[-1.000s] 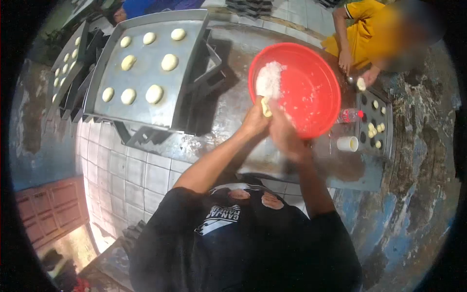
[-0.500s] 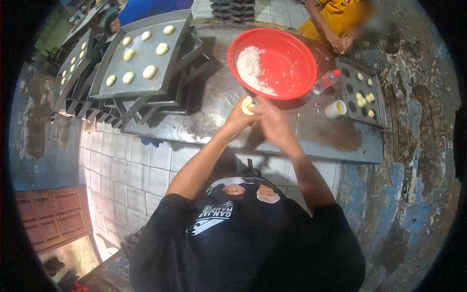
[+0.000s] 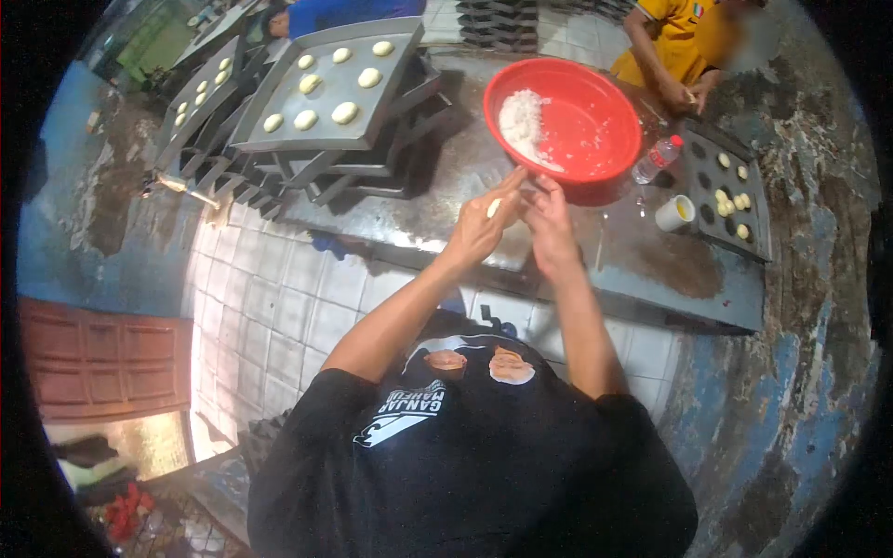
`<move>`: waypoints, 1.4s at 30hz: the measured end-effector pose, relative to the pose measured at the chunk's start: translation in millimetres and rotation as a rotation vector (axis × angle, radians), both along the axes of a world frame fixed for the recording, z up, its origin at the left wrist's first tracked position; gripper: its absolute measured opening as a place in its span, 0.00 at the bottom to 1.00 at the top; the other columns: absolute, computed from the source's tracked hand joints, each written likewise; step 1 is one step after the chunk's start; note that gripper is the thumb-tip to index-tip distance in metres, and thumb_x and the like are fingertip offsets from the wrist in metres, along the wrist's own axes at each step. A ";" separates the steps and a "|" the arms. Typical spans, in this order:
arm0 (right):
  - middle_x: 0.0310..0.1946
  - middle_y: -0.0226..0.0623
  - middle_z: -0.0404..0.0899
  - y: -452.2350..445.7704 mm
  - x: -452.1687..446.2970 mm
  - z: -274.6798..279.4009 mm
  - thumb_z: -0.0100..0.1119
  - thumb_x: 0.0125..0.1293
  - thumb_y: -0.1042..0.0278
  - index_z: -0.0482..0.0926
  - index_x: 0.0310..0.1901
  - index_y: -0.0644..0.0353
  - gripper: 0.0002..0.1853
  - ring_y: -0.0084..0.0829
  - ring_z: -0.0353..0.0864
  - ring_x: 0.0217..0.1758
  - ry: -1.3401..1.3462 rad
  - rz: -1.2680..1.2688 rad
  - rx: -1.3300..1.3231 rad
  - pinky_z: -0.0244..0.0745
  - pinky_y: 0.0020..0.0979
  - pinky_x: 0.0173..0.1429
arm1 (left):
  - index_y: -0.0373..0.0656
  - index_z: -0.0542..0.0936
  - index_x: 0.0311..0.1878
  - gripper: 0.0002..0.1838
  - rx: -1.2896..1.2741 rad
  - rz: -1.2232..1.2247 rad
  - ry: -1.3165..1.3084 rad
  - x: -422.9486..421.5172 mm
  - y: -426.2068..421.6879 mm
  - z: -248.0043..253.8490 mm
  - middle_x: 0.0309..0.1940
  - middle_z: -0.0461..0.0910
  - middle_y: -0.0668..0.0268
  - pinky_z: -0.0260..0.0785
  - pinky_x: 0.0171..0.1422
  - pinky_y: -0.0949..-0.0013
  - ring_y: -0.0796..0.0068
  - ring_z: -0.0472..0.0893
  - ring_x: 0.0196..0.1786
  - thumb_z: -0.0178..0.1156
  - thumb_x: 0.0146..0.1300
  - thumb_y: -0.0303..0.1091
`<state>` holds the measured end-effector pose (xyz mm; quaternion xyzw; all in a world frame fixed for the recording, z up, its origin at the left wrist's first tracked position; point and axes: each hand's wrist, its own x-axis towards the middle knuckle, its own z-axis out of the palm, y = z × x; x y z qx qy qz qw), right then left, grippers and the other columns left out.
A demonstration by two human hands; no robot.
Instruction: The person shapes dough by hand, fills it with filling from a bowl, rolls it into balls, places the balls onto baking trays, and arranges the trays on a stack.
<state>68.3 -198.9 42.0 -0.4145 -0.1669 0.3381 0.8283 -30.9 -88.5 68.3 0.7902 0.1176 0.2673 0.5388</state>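
Two-handed work on a dough piece (image 3: 494, 207), held just off the near rim of a red plastic basin (image 3: 595, 116). The left hand (image 3: 475, 230) is curled about the dough, which shows as a small pale patch among its fingers. The right hand (image 3: 553, 228) meets it at the fingertips, its fingers partly bent; whether they pinch anything cannot be told. The basin stands on the worktop (image 3: 428, 200), with a white, crumbly mass (image 3: 521, 121) heaped along its left side.

Points of good handling, as judged from this posture: the left hand should cradle the dough without squeezing, since it is probably soft and would take finger marks. The right fingertips are best used in short, light presses while the left hand turns the piece, so that its thickness stays even and no edge thins or tears. Working close to the basin is sound, as loose crumbs would tend to fall near or into it.

For comparison of form, smooth rounded dough balls (image 3: 345, 112) lie well apart on a metal baking tray (image 3: 339, 86), left. At right, a plastic bottle (image 3: 658, 160) and a white cup (image 3: 674, 214) stand between basin and cupped pan (image 3: 716, 144), clear of both wrists.
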 end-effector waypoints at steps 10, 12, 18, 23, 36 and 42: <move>0.53 0.47 0.86 40.1 -32.7 57.0 0.67 0.68 0.71 0.72 0.67 0.68 0.27 0.37 0.86 0.58 -0.471 0.131 0.094 0.79 0.35 0.62 | 0.40 0.79 0.66 0.20 -0.177 -0.080 0.633 -68.2 65.9 9.6 0.61 0.82 0.60 0.72 0.67 0.64 0.70 0.80 0.61 0.52 0.80 0.41; 0.55 0.48 0.83 52.3 -45.5 50.9 0.69 0.67 0.68 0.72 0.66 0.67 0.28 0.40 0.85 0.59 -0.731 0.085 -0.002 0.78 0.36 0.63 | 0.44 0.79 0.69 0.27 -0.507 0.083 0.187 -72.3 62.9 19.9 0.66 0.79 0.60 0.68 0.71 0.63 0.70 0.77 0.67 0.44 0.83 0.53; 0.56 0.41 0.80 114.4 -90.5 11.2 0.72 0.68 0.59 0.73 0.64 0.68 0.31 0.35 0.80 0.58 -0.700 -0.043 -0.219 0.76 0.33 0.62 | 0.53 0.46 0.86 0.45 -0.901 -0.025 -0.024 -80.4 86.5 34.4 0.85 0.49 0.67 0.51 0.82 0.58 0.68 0.63 0.78 0.35 0.77 0.71; 0.53 0.33 0.80 184.4 -110.2 63.5 0.55 0.79 0.45 0.74 0.63 0.64 0.28 0.25 0.80 0.54 -0.117 0.299 -0.177 0.76 0.28 0.59 | 0.48 0.67 0.79 0.34 -0.414 0.116 -0.054 -95.0 163.8 26.9 0.81 0.59 0.63 0.63 0.74 0.64 0.74 0.70 0.70 0.47 0.80 0.59; 0.52 0.36 0.82 427.1 -105.5 104.8 0.52 0.82 0.58 0.75 0.60 0.63 0.17 0.28 0.85 0.48 0.066 0.802 -0.343 0.83 0.32 0.50 | 0.41 0.55 0.83 0.39 -0.789 0.073 -0.424 -167.7 375.0 36.5 0.80 0.61 0.60 0.67 0.73 0.70 0.69 0.66 0.77 0.62 0.75 0.36; 0.54 0.49 0.81 592.5 -13.6 35.3 0.59 0.75 0.56 0.73 0.64 0.67 0.25 0.44 0.83 0.51 -1.348 0.179 -0.652 0.78 0.42 0.54 | 0.36 0.61 0.79 0.36 -0.687 0.277 -0.370 -247.6 439.9 13.8 0.76 0.68 0.56 0.69 0.71 0.65 0.67 0.75 0.68 0.63 0.71 0.27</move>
